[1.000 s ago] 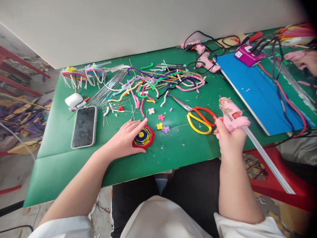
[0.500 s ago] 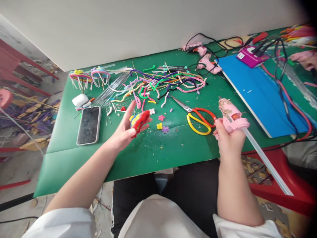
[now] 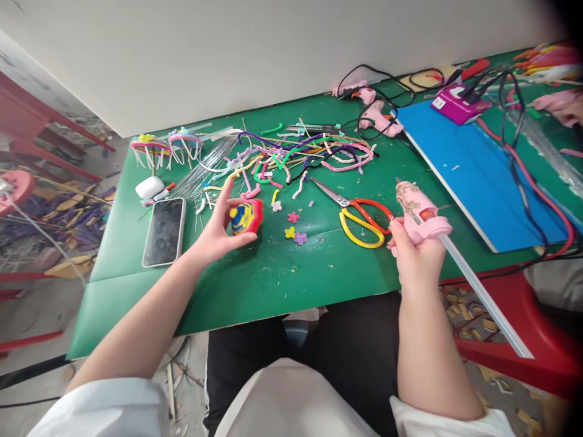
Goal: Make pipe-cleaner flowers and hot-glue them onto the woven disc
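Note:
My left hand is closed around a small octagon-like disc of coiled pipe cleaner, red outside with yellow and blue rings. It holds the disc by its edges, thumb at the near side and fingers at the far side. My right hand grips a pink hot glue gun, nozzle pointing away from me, with a long clear glue stick sticking out of its back. Small felt-like flowers, including a yellow one and a purple one, lie between my hands. Scissors with red and yellow handles rest beside the glue gun.
Pipe-cleaner pieces and thin sticks are heaped across the back of the green table. A phone, a white case and two fringed umbrella-like pieces stand left. At right are a blue board, a purple power block and cables.
My left hand has turned the disc so its coiled face shows, and shifted slightly left. My right hand still holds the glue gun, nearly unmoved.

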Motion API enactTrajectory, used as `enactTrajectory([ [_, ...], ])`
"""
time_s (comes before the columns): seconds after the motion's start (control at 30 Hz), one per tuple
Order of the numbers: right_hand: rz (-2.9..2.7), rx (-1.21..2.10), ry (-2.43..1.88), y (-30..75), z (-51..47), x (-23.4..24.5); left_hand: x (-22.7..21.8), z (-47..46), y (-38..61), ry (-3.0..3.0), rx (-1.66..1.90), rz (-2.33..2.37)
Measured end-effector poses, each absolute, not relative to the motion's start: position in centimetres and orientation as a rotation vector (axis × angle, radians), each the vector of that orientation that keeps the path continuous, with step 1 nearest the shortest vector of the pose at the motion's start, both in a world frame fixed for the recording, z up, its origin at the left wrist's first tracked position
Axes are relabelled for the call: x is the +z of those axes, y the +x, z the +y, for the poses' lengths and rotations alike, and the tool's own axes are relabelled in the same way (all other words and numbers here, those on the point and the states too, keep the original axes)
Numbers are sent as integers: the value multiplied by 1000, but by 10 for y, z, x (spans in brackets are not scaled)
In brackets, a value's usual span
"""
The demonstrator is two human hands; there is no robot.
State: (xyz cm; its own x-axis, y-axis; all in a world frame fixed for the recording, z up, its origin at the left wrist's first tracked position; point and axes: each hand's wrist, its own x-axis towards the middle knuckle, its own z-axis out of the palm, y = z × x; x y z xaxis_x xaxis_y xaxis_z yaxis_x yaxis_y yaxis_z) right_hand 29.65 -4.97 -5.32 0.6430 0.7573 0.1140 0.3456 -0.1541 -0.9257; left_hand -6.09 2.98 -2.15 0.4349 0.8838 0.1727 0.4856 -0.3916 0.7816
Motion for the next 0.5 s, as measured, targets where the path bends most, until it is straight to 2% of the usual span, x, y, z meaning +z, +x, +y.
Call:
enactTrajectory([
  [0.2,-870,458,-1737,296,-49,-56,-11,3,-57,2388,284,1181],
  [0.5,-837,441,-1752,293,-49,-52,-5,22,-54,2490,58,1104],
])
